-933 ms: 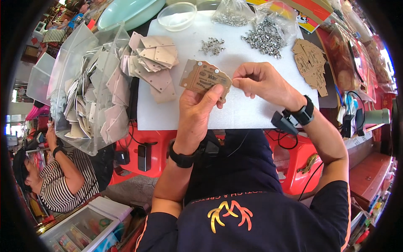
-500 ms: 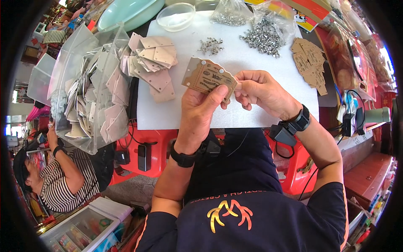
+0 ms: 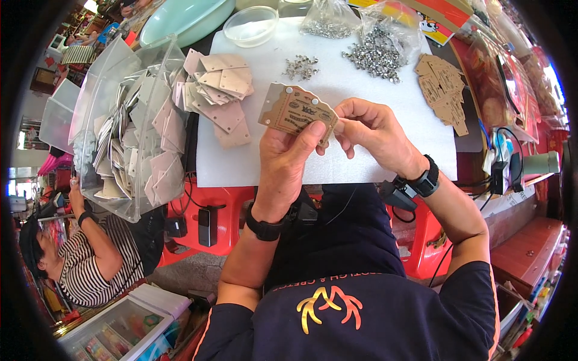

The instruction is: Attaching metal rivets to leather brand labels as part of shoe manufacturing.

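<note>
While left hand [image 3: 288, 157] grips tag [image 3: 297, 113] — long axis left-right, right hand [image 3: 368, 129] at end.

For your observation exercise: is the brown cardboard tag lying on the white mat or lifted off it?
Lifted. The left hand grips the cardboard tag above the white mat, while the right hand pinches its right edge.

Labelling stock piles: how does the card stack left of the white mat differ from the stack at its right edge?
The left card stack shows pale, blank, pinkish-grey faces; the right card stack is brown kraft with print. The left stack is the bigger, looser heap, fanned out; the right one is smaller and flatter. Both lie on the white mat, untouched by either hand.
</note>
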`<state>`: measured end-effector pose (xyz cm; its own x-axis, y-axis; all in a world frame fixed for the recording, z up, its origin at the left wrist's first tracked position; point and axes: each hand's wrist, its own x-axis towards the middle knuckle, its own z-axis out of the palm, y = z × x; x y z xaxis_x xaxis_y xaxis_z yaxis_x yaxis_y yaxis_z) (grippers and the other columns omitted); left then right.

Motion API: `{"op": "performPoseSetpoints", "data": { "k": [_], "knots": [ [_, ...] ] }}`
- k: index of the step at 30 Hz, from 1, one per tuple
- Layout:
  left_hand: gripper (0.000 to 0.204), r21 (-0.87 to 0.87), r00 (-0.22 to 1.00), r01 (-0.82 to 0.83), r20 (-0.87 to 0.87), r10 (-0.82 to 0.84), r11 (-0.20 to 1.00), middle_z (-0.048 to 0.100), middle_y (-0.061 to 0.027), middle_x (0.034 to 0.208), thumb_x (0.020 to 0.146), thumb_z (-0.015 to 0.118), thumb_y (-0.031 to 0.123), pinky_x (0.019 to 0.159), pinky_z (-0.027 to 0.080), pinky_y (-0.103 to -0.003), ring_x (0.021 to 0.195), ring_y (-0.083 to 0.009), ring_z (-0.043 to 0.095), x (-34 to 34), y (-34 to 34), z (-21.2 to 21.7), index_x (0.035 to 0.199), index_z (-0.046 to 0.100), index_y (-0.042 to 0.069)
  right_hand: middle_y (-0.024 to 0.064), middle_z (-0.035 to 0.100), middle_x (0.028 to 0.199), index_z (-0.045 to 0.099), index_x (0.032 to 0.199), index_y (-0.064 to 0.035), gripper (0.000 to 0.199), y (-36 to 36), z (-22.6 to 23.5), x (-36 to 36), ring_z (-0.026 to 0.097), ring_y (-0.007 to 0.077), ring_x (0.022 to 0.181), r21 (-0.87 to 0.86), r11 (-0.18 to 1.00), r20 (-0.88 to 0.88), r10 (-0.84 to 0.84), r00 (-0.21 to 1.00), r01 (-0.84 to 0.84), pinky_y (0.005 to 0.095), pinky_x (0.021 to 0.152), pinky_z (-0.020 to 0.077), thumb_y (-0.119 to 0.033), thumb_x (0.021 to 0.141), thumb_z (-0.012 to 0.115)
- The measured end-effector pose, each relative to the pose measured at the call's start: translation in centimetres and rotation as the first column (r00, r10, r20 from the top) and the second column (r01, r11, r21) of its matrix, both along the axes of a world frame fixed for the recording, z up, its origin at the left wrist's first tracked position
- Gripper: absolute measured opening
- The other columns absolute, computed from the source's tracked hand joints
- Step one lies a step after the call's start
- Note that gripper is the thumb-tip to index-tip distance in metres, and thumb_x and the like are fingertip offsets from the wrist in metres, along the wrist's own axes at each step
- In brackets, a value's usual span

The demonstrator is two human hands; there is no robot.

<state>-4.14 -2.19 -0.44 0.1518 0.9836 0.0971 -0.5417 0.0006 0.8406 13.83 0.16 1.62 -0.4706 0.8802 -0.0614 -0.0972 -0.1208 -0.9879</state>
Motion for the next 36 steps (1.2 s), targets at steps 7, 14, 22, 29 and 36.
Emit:
{"op": "performPoseSetpoints", "data": {
  "k": [7, 14, 22, 29, 36],
  "knots": [
    [0.023, 0.032, 0.999, -0.036, 0.015, 0.036, 0.999, 0.065, -0.0031, 0.095, 0.091, 0.063, 0.006, 0.065, 0.047, -0.025, 0.076, -0.0091, 0.057, 0.3, 0.1, -0.1, 0.113, 0.056, 0.004, -0.0002, 0.059, 0.079, 0.061, 0.101, 0.0018, 0.019, -0.1, 0.1, -0.1, 0.056, 0.0053, 0.069, -0.050, 0.999, -0.053, 0.006, 0.999, -0.008, 0.0221, 0.060, 0.0506, -0.016, 0.095, 0.059],
    [0.022, 0.039, 0.998, -0.039, -0.037, 0.041, 0.998, 0.063, -0.0028, 0.094, 0.091, 0.060, 0.004, 0.065, 0.045, -0.026, 0.076, -0.0091, 0.055, 0.3, 0.1, -0.4, 0.113, 0.056, 0.004, 0.0037, 0.062, 0.080, 0.060, 0.101, 0.0012, 0.018, -0.2, -0.4, -0.3, 0.056, 0.0065, 0.067, -0.325, 0.943, -0.281, -0.024, 0.959, -0.071, 0.0238, 0.061, 0.0513, -0.015, 0.095, 0.057],
    [0.022, 0.112, 0.997, -0.078, -0.002, 0.078, 0.991, 0.064, -0.0028, 0.093, 0.090, 0.063, 0.003, 0.066, 0.047, -0.023, 0.074, -0.0078, 0.057, 0.2, 0.3, -0.7, 0.111, 0.057, 0.003, 0.0026, 0.060, 0.081, 0.061, 0.099, 0.0010, 0.018, -0.7, 0.4, -1.2, 0.057, 0.0067, 0.068, -0.135, 0.990, -0.183, -0.063, 0.981, 0.038, 0.0250, 0.061, 0.0543, -0.017, 0.095, 0.057],
    [0.022, 0.128, 0.989, -0.109, -0.082, 0.120, 0.986, 0.063, -0.0024, 0.095, 0.091, 0.062, 0.003, 0.070, 0.049, -0.023, 0.081, -0.0063, 0.058, 0.6, 0.2, -0.6, 0.112, 0.056, 0.001, 0.0006, 0.058, 0.081, 0.061, 0.096, 0.0004, 0.022, -0.7, -0.1, -1.0, 0.057, 0.0063, 0.067, -0.149, 0.986, -0.176, -0.096, 0.980, 0.070, 0.0257, 0.061, 0.0548, -0.021, 0.098, 0.055],
    [0.023, 0.108, 0.980, -0.148, -0.118, 0.160, 0.983, 0.063, -0.0042, 0.095, 0.091, 0.060, 0.003, 0.067, 0.048, -0.026, 0.080, -0.0100, 0.058, 1.0, 0.3, -0.3, 0.113, 0.055, 0.001, -0.0001, 0.058, 0.078, 0.061, 0.094, -0.0003, 0.025, -0.7, -0.4, -1.0, 0.055, 0.0053, 0.064, -0.066, 0.993, -0.148, -0.104, 0.983, 0.095, 0.0230, 0.059, 0.0499, -0.025, 0.099, 0.055]
  ]
}}
